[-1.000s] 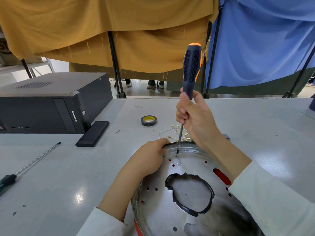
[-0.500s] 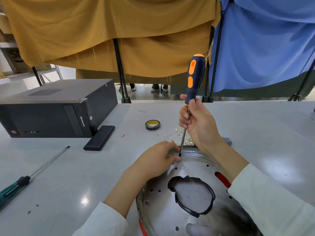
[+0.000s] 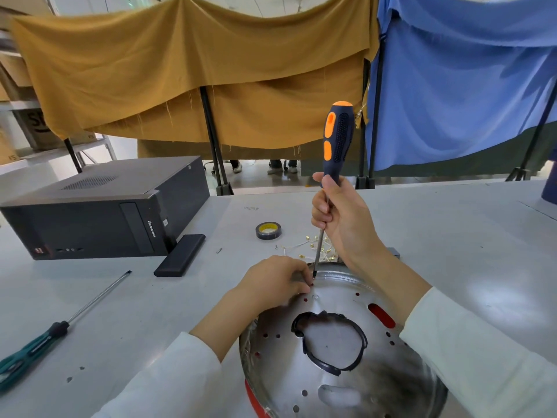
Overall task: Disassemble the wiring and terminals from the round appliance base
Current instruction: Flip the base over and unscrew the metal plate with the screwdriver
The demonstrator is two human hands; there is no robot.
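The round metal appliance base lies in front of me on the grey table, with small holes and a black-edged opening in its middle. My right hand grips the shaft of an upright screwdriver with a black and orange handle. Its tip sits at the far rim of the base. My left hand rests on that rim with curled fingertips pinching at the tip; what they hold is too small to see. Loose white wires with brass terminals lie just beyond the base.
A roll of black tape lies past the wires. A black computer case and a flat black block stand to the left. A green-handled screwdriver lies at the near left. Yellow and blue cloths hang behind the table.
The screwdriver tip has lifted off the base's surface and moved to the far rim. My left fingers have closed in around the tip. The camera has tilted up a little.
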